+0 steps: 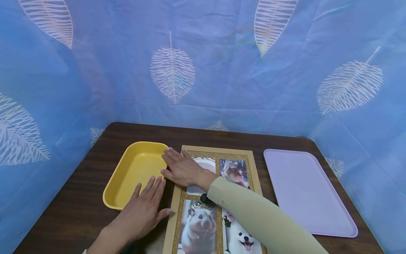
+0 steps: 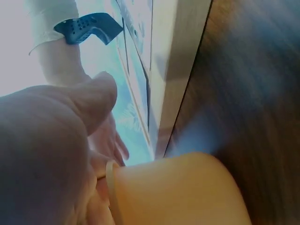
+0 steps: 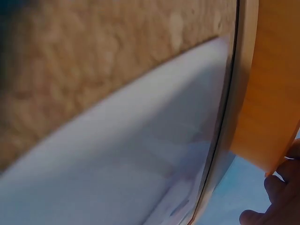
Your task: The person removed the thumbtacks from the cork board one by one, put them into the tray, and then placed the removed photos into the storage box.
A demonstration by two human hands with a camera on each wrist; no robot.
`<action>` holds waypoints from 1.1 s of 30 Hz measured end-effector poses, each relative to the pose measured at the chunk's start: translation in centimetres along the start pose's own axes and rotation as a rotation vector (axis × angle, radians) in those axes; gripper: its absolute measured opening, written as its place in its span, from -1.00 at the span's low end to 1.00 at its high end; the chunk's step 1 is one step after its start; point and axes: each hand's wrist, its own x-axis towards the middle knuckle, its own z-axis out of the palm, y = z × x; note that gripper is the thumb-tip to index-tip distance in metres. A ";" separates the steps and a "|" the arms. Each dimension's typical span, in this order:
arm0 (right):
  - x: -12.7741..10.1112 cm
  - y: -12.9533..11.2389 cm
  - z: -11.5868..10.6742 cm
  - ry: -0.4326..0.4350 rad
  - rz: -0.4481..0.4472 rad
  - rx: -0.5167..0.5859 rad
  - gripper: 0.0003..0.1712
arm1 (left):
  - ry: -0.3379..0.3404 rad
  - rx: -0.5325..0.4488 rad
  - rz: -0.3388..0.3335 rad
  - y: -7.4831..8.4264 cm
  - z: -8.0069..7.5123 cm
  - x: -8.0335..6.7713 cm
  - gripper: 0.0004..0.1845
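Overhead, both flat hands, left hand (image 1: 144,208) and right hand (image 1: 182,168), touch the frame (image 1: 176,204); wrist views blur.

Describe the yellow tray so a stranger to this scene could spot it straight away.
On the dark wooden table, look to the left of the cork photo board that lies in the middle. The yellow tray sits right beside the board's left edge, with the left hand flat at its near corner. Unlike the flat lilac tray on the far right, it is deep-walled and yellow.

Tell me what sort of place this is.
Probably a makeshift tabletop recording booth: blue leaf-print cloth curtains off a dark wooden table, which holds a cork photo board, yellow tray and lilac tray.
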 end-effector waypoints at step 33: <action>-0.6 -0.3 -1.0 0.048 0.010 0.003 -0.23 | 0.086 0.078 -0.027 -5.2 -0.3 -1.9 -0.21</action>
